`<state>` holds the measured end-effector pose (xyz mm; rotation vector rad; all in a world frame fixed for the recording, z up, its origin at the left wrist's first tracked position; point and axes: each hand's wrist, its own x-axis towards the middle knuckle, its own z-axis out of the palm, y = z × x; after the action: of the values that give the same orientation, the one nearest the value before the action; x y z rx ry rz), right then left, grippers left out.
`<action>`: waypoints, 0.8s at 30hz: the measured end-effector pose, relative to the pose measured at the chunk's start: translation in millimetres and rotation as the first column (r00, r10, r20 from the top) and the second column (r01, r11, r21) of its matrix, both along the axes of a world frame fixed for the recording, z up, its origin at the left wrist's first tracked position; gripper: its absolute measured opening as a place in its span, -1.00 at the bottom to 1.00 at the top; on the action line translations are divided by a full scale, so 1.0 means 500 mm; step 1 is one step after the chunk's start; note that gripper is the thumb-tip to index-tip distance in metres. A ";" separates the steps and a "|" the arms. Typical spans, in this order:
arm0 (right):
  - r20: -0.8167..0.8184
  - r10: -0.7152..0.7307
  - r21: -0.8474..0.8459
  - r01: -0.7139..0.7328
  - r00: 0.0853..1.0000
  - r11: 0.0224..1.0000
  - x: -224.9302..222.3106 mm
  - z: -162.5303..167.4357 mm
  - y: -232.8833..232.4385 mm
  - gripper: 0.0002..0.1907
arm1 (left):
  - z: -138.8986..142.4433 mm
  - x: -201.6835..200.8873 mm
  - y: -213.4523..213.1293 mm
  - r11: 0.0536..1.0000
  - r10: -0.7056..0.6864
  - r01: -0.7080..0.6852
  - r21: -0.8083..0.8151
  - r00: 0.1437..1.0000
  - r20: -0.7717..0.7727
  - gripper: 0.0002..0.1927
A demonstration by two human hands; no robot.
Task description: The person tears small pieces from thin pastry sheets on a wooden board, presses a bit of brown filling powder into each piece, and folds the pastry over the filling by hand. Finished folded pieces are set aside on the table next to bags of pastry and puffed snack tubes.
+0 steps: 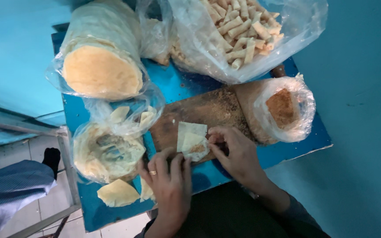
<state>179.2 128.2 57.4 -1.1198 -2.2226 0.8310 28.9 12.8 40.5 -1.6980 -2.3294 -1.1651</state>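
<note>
Head view, looking down on a blue table [287, 152] in the centre of the frame. The left hand [169, 183], in the lower centre and wearing a ring, is lying palm-down with its fingers loosely spread; the fingertips are pressing on the lower left edge of a pale wrapper sheet [191, 140] and are gripping nothing. The right hand [238, 152], just right of the sheet, is curling its fingers inward and pinching the sheet's right edge between thumb and fingertips. The wrapper sheet is lying partly folded on a brown wooden board [208, 110], at the board's lower edge, with a little brown filling showing in the fold.

At the right end of the board, a small clear bag of brown crumbly filling [283, 108] is sitting open. In the upper right of the frame, a large clear bag of finished pale rolls [243, 31] is resting on the table. In the upper left, a plastic-wrapped stack of round wrappers [101, 66] is lying tilted. Below it, a second open bag of wrappers [106, 152] is sitting left of the board, and loose wrapper pieces [117, 193] are lying near the lower left table edge.
</note>
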 end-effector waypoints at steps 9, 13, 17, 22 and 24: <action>-0.128 0.019 -0.087 -0.030 0.992 0.996 0.004 -0.018 -0.002 -0.61 | 0.006 0.010 0.017 0.993 -0.111 0.107 0.058 0.991 0.074 -0.83; -0.205 0.003 -0.141 -0.032 0.979 0.989 0.006 -0.030 -0.002 -0.58 | 0.001 0.010 0.018 0.986 -0.167 0.168 -0.002 0.985 0.052 -0.67; -0.207 -0.038 -0.272 -0.020 0.977 0.962 0.006 -0.037 -0.004 -0.53 | -0.008 0.007 0.022 0.986 -0.167 0.167 -0.011 0.986 0.000 -0.59; -0.252 0.039 -0.232 -0.099 0.967 0.968 0.006 -0.038 -0.006 -0.56 | -0.010 0.007 0.027 0.985 -0.174 0.174 -0.003 0.985 -0.010 -0.62; -0.227 0.054 -0.219 -0.105 0.972 0.970 0.005 -0.036 -0.005 -0.56 | -0.008 0.009 0.028 0.986 -0.169 0.169 0.004 0.986 -0.010 -0.65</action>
<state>181.9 125.7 39.3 -0.9900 -2.0367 1.2115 33.2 26.7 36.3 -1.9281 -2.2115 -1.1822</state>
